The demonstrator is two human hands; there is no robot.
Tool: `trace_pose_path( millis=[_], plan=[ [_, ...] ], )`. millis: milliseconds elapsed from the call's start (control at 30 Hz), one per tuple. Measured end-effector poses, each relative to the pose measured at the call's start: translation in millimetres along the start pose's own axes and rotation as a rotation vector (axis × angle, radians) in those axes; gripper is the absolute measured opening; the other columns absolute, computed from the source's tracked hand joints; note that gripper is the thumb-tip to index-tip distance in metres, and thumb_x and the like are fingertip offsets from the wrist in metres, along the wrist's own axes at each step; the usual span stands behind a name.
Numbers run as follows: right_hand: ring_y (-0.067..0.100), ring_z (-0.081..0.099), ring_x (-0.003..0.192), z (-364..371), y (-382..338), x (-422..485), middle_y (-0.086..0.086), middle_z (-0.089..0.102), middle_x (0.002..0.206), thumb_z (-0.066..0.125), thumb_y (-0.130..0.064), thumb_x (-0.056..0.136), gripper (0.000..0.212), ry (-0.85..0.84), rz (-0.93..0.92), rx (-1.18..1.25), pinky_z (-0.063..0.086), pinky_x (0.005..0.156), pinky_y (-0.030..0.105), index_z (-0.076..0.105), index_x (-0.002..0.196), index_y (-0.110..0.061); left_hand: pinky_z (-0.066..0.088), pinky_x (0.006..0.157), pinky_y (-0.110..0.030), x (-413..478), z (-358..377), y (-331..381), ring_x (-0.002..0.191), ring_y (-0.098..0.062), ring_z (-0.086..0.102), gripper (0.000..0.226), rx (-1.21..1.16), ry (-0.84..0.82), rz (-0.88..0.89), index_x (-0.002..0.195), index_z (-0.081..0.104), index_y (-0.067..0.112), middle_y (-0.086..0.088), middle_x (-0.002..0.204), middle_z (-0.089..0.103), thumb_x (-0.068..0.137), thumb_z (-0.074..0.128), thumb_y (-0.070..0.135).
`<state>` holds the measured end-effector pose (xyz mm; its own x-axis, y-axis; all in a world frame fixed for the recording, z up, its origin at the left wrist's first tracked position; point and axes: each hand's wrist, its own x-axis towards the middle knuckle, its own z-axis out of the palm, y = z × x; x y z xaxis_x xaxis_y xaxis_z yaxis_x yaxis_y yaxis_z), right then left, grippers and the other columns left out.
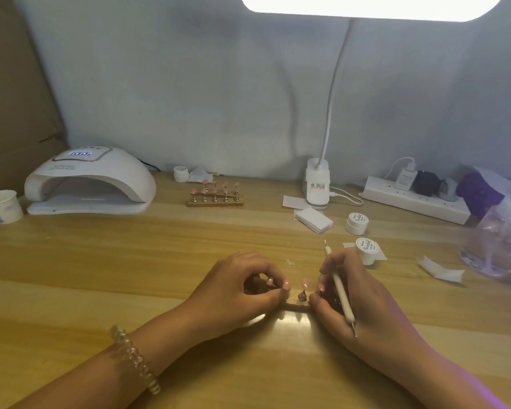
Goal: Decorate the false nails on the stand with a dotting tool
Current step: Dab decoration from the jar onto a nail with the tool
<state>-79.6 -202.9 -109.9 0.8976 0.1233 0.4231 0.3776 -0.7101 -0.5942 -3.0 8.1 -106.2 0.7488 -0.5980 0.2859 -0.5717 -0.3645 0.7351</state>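
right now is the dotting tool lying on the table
No, the right hand grips the dotting tool, its shaft lying across the fingers above the table.

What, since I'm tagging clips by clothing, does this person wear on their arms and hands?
No sleeves are in view; both arms are bare to the frame's edge. The left wrist carries a translucent, pale coiled spiral band. The left hand and right hand have no gloves, and no rings or watch show. The fingernails look glossy pale pink.
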Motion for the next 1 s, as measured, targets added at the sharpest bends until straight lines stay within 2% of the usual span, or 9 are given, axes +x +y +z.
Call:
trace_pose_path(
  millis=[200, 367, 600, 733, 800, 867, 933, 1000],
  plan=[
    [0.011, 0.060, 0.077, -0.3, 1.3, 1.3, -0.015, 0.059, 0.086, 0.071, -0.018, 0.086, 0.034, -0.019, -0.005, 0.007, 0.047, 0.063, 0.025, 0.043, 0.101, -0.028, 0.041, 0.063, -0.020, 0.9, 1.6, -0.2, 0.070, -0.008, 0.054, 0.015, 0.041, 0.007, -0.002, 0.080, 0.069, 0.026, 0.016, 0.075, 0.060, 0.077, 0.082, 0.033],
    [0.010, 0.059, 0.075, 0.2, 1.2, 1.7, -0.016, 0.059, 0.084, 0.072, -0.017, 0.086, 0.034, -0.018, -0.015, 0.011, 0.045, 0.062, 0.023, 0.043, 0.100, -0.027, 0.042, 0.066, -0.024, -0.1, 1.6, 1.6, 0.074, -0.012, 0.056, 0.011, 0.070, -0.006, 0.020, 0.083, 0.068, 0.028, 0.012, 0.081, 0.064, 0.081, 0.078, 0.033],
    [0.010, 0.058, 0.075, -0.2, -0.4, 0.9, -0.016, 0.057, 0.083, 0.072, -0.017, 0.085, 0.034, -0.024, -0.026, 0.006, 0.045, 0.062, 0.024, 0.043, 0.098, -0.028, 0.036, 0.059, -0.016, 0.0, 2.3, 2.2, 0.066, -0.004, 0.050, 0.014, 0.058, 0.005, 0.010, 0.082, 0.067, 0.028, 0.022, 0.074, 0.058, 0.080, 0.079, 0.034],
    [0.009, 0.059, 0.078, -1.9, 0.8, 0.1, -0.017, 0.058, 0.085, 0.072, -0.018, 0.085, 0.035, -0.009, -0.020, -0.020, 0.048, 0.064, 0.027, 0.041, 0.098, -0.030, 0.044, 0.059, -0.029, 0.0, -5.0, -1.4, 0.064, -0.012, 0.057, 0.014, -0.031, -0.032, -0.038, 0.087, 0.069, 0.023, 0.014, 0.071, 0.063, 0.079, 0.081, 0.024],
    [0.010, 0.059, 0.080, -2.3, 1.7, -0.6, -0.016, 0.058, 0.084, 0.072, -0.019, 0.086, 0.036, 0.010, -0.019, -0.043, 0.049, 0.065, 0.029, 0.040, 0.098, -0.031, 0.046, 0.060, -0.024, 0.0, -7.7, -4.1, 0.065, -0.005, 0.059, 0.011, -0.054, -0.038, -0.052, 0.087, 0.070, 0.020, 0.015, 0.073, 0.066, 0.081, 0.079, 0.016],
    [0.010, 0.060, 0.080, -2.4, 2.6, -0.9, -0.016, 0.058, 0.083, 0.071, -0.019, 0.086, 0.036, 0.023, -0.015, -0.053, 0.049, 0.065, 0.029, 0.040, 0.098, -0.032, 0.051, 0.065, -0.027, -0.2, -8.9, -6.2, 0.071, -0.009, 0.065, 0.010, -0.074, -0.059, -0.047, 0.085, 0.070, 0.019, 0.007, 0.080, 0.071, 0.083, 0.076, 0.012],
    [0.010, 0.060, 0.079, -2.0, 3.7, -0.7, -0.016, 0.058, 0.083, 0.071, -0.019, 0.085, 0.035, 0.028, -0.009, -0.055, 0.050, 0.065, 0.030, 0.041, 0.099, -0.031, 0.055, 0.070, -0.037, 0.1, -9.1, -7.8, 0.075, -0.016, 0.067, 0.010, -0.073, -0.055, -0.043, 0.084, 0.070, 0.021, 0.002, 0.083, 0.072, 0.083, 0.077, 0.015],
    [0.009, 0.060, 0.079, -1.5, 4.4, -0.5, -0.016, 0.058, 0.083, 0.071, -0.020, 0.085, 0.034, 0.029, -0.004, -0.054, 0.049, 0.065, 0.029, 0.042, 0.099, -0.031, 0.054, 0.069, -0.040, 0.7, -8.3, -8.4, 0.074, -0.017, 0.066, 0.012, -0.061, -0.023, -0.050, 0.082, 0.069, 0.022, 0.003, 0.081, 0.072, 0.081, 0.081, 0.022]
  ],
)
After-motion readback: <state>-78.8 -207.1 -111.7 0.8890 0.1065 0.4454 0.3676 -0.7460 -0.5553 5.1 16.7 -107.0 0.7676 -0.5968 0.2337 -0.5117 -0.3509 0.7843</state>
